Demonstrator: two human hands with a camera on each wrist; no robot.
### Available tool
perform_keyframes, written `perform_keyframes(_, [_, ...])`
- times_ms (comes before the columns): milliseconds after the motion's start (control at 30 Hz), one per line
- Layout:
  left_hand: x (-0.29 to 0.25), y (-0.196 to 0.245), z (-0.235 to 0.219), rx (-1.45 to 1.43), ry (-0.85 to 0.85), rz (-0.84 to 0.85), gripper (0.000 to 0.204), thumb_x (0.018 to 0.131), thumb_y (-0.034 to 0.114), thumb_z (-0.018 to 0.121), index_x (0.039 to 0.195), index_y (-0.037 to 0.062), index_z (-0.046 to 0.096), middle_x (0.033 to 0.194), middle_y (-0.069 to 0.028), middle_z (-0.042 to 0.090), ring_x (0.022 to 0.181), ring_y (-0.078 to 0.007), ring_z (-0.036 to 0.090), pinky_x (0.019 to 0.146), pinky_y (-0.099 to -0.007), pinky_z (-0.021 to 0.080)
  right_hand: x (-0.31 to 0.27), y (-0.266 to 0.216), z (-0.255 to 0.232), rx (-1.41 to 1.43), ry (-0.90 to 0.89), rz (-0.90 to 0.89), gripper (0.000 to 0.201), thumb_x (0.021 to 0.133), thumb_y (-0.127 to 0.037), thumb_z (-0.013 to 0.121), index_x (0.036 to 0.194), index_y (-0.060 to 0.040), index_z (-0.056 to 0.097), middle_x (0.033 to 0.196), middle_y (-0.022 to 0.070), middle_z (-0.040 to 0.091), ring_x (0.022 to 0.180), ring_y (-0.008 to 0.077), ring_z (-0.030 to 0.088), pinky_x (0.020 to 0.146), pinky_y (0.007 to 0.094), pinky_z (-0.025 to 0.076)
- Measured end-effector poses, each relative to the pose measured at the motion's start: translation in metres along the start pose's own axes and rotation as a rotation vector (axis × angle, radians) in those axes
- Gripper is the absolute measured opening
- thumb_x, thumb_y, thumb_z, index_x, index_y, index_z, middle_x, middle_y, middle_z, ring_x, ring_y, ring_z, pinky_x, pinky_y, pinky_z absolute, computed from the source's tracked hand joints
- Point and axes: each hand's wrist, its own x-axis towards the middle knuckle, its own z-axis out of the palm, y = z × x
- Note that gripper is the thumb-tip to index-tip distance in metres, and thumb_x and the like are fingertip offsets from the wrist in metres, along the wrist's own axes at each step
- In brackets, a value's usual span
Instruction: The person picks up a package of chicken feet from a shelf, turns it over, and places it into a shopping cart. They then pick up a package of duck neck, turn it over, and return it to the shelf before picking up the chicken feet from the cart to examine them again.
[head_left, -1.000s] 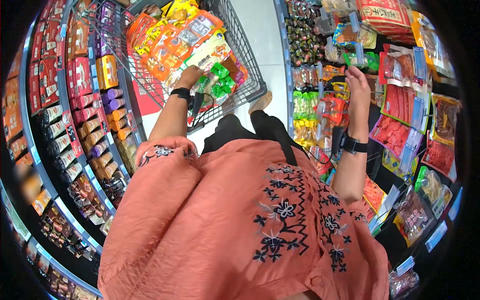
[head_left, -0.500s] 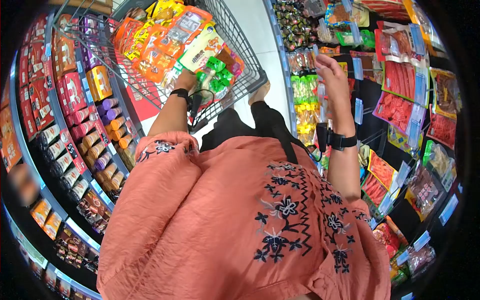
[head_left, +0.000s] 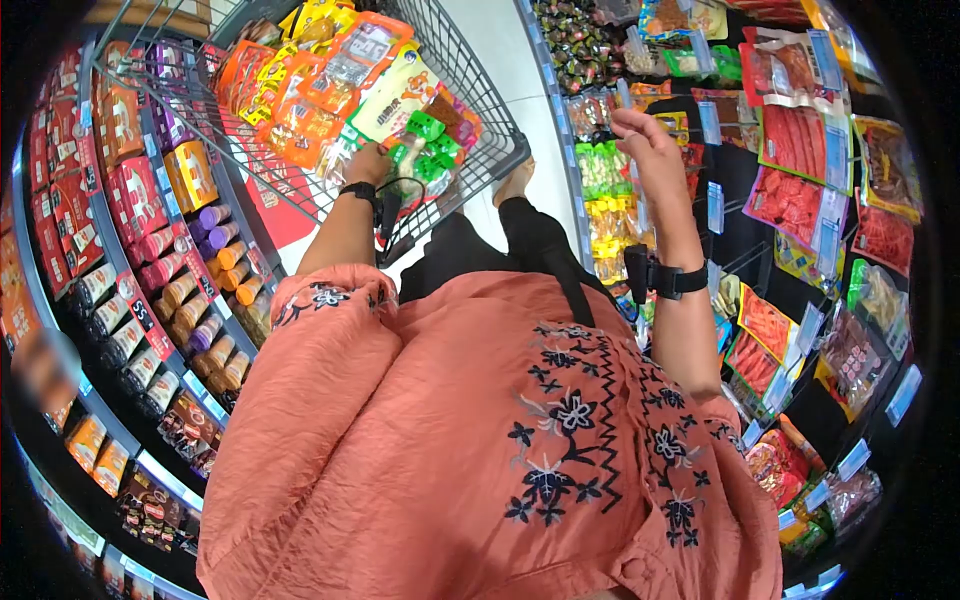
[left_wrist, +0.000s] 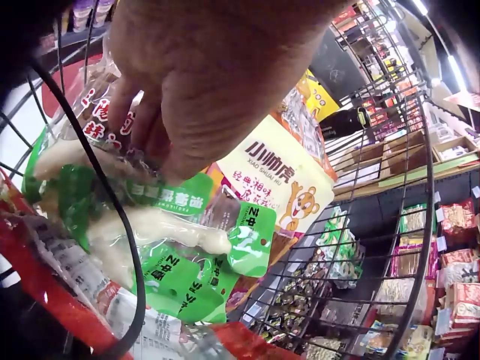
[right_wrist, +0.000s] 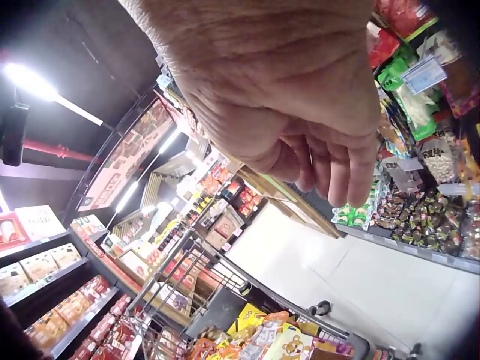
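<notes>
My left hand [head_left: 368,165] is down in the shopping cart [head_left: 470,85] at the near end of the heap of snack bags. In the left wrist view its thumb and fingers pinch a clear snack packet [left_wrist: 161,225] with green labels and pale contents. Next to that packet lies a cream bag [left_wrist: 274,172] with a cartoon tiger; orange bags [head_left: 350,60] lie beyond it. My right hand [head_left: 655,155] is raised in the air beside the right-hand shelf, fingers loosely bent and holding nothing. In the right wrist view those fingers hang in front of the aisle.
Shelves on the left carry red boxes [head_left: 130,195] and rows of capped tubs [head_left: 225,250]. At the right, racks hold red snack packs [head_left: 785,200], green and yellow packets [head_left: 605,215] and dark wrapped sweets [head_left: 580,50]. White floor [head_left: 500,60] runs between cart and shelf.
The right hand has moved left, in front of the shelf's edge. The cart and its bags have shifted slightly left in view, with the left hand still at the green-labelled packet.
</notes>
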Motion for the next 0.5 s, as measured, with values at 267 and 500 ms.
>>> perform_keyframes(267, [-0.016,-0.006,-0.017,-0.087,0.078,0.081,0.02,0.088,0.023,0.053,0.099,0.0098,0.064,0.1,-0.0207,0.069,0.097,-0.0392,0.065,0.082,-0.0449,0.049,0.019,0.035,0.001,0.107,-0.101,-0.117,0.036,0.09,-0.005,0.048,0.124,0.0027,0.059,0.123,0.0112,0.063,0.116,0.0199,0.061,0.095,0.0298,0.047])
perform_keyframes(500, [-0.032,0.011,-0.051,-0.118,0.231,0.12,0.02,0.091,0.021,0.051,0.101,0.0056,0.059,0.097,-0.0242,0.066,0.096,-0.042,0.063,0.082,-0.0467,0.048,0.016,0.027,0.013,0.117,-0.132,-0.134,0.033,0.092,-0.006,0.048,0.122,0.0021,0.061,0.119,0.0114,0.065,0.113,0.0208,0.063,0.091,0.0301,0.049])
